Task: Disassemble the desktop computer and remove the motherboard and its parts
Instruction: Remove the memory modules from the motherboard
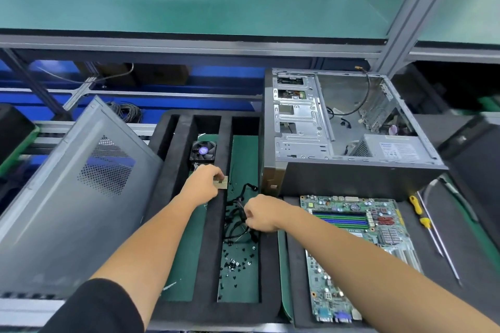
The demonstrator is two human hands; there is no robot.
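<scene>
Motherboard out of the case, CPU chip in hand over the foam tray.

The left hand pinches a CPU chip over the black foam tray; the right hand is curled around black cables. The motherboard lies flat just in front of the open case. The power supply label is too blurred to read.

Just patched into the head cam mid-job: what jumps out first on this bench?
The gutted computer case lies open at upper right, with the removed motherboard lying flat in front of it. At centre, over the black foam tray, the left hand pinches a CPU chip while the right hand grips a black cable bundle. The grey side panel leans at left.
</scene>
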